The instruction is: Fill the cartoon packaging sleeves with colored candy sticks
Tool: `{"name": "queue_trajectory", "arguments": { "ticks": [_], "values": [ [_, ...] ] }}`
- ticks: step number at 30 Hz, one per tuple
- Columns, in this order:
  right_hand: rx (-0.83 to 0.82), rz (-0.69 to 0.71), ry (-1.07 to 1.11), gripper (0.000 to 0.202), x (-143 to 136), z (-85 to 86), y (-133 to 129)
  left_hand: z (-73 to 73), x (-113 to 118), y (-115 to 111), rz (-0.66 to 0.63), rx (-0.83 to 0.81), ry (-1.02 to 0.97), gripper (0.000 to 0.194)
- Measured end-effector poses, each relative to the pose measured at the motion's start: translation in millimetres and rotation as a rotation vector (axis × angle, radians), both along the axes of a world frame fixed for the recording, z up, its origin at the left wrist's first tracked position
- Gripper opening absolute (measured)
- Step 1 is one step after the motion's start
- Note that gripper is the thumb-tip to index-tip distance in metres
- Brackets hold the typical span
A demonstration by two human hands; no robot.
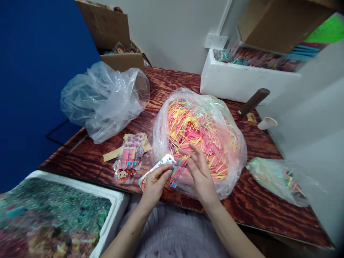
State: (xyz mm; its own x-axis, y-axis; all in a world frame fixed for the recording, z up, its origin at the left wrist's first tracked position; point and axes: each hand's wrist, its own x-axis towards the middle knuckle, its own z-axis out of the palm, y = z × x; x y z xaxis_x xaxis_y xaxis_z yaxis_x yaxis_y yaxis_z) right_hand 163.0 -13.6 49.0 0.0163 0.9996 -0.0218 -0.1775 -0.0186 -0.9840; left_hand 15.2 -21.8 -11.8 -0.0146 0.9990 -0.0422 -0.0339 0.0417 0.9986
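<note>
My left hand (156, 181) pinches the edge of a small printed clear packet (172, 182) with a cartoon face and lettering on it. Pink, yellow and blue thin sticks (180, 165) stand part way out of the packet's mouth. At their upper ends, the fingers of my right hand (200, 172) close round the sticks. Just beyond both hands lies a large clear plastic bag (161, 125), spread wide and heaped with loose pink and yellow sticks (199, 136). To the left, several filled packets (129, 157) lie in a pile on a yellowish strip of cloth or paper (112, 154).
A crumpled clear bag (107, 96) lies back left before a cardboard box (123, 61). White foam boxes stand back right (242, 80) and front left (118, 204). A paper cup (267, 123), a brown cylinder (254, 102) and a smaller bag (279, 181) lie right.
</note>
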Motion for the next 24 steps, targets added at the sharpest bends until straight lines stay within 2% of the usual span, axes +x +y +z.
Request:
{"name": "queue_trajectory", "arguments": {
  "ticks": [2, 3, 6, 10, 13, 19, 22, 24],
  "values": [
    [0.083, -0.039, -0.119, 0.023, -2, -3.1, -4, 0.4, -1, -1, 0.003, -0.014, -0.004, 0.023],
    [0.122, -0.017, -0.195, 0.02, -3, -5.3, -7, 1.1, -1, -1, 0.001, -0.018, -0.01, 0.023],
    [0.175, 0.072, -0.342, 0.02, -4, -10.5, -12, 4.9, -3, -3, -0.014, -0.02, -0.028, 0.021],
    [0.176, -0.007, -0.385, 0.019, -4, -10.6, -17, 12.0, -6, -4, -0.006, -0.023, -0.03, 0.02],
    [0.275, 0.044, -0.502, 0.014, -6, -8.3, -17, 16.5, -7, -5, -0.018, -0.018, -0.07, 0.019],
    [0.441, 0.165, -0.595, 0.026, -21, -4.5, -21, 24.3, -18, -8, -0.086, -0.014, -0.094, 0.017],
    [0.412, 0.155, -0.546, 0.034, -22, -5.8, -28, 29.2, -41, -4, 0.008, -0.031, -0.037, 0.016],
    [0.375, 0.146, -0.543, 0.037, -13, -11.3, -32, 30.1, -63, 7, 0.198, -0.024, -0.017, 0.019]
  ]
}}
